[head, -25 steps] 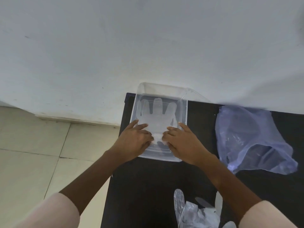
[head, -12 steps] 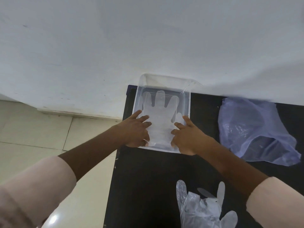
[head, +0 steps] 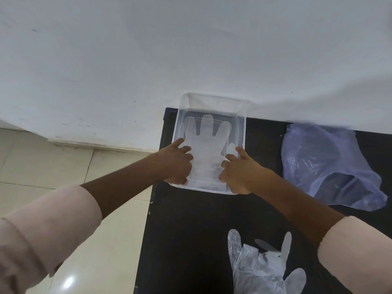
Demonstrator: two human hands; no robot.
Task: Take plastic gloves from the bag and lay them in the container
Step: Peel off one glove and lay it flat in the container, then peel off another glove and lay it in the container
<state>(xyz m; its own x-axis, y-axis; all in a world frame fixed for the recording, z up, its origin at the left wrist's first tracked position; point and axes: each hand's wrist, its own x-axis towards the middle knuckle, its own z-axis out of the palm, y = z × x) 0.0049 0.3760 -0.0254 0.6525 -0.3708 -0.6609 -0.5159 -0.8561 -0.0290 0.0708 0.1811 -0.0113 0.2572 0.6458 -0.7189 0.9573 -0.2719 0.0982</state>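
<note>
Both my hands, left [head: 177, 162] and right [head: 237, 169], slid apart, grips loose, flattening the glove [head: 206, 145] (container [head: 241, 124] one fuller).

No lettering, label, brand or number can be read on anything in view.
</note>
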